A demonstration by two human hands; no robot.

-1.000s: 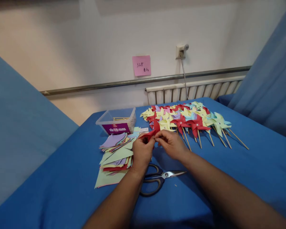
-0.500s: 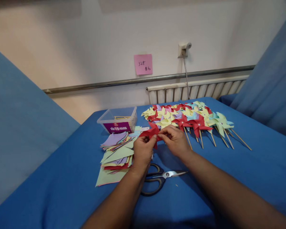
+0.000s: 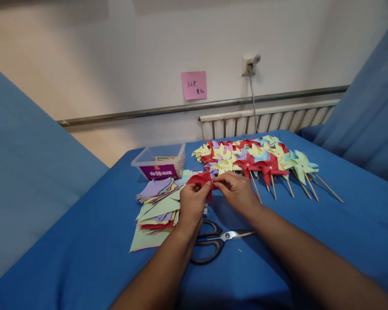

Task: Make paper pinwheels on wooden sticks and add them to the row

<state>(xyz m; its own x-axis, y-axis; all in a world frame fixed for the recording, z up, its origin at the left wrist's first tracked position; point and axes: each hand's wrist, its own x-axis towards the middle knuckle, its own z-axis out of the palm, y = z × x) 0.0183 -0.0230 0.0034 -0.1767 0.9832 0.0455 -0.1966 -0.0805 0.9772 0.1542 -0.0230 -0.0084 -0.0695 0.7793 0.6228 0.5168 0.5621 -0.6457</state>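
Both my hands meet above the blue table point(image 3: 84, 258) and pinch a folded red paper piece point(image 3: 201, 178). My left hand point(image 3: 191, 206) grips it from below and left, with the thumb on top. My right hand point(image 3: 236, 191) holds its right edge with the fingertips. Just behind lies a spread of finished paper pinwheels point(image 3: 255, 161) in red, yellow, green and purple on wooden sticks. A stack of coloured paper squares point(image 3: 157, 206) sits left of my left hand.
Black-handled scissors point(image 3: 213, 243) lie under my wrists. A clear plastic box point(image 3: 160, 163) with a purple label stands at the back left of the table. Blue curtains hang on both sides. A radiator point(image 3: 268, 120) and a pink note point(image 3: 194, 85) are on the wall behind.
My hands have worked the red paper between the fingers, folding its flaps inward and lifting it slightly. The view has shifted a little; nothing else on the table has moved.
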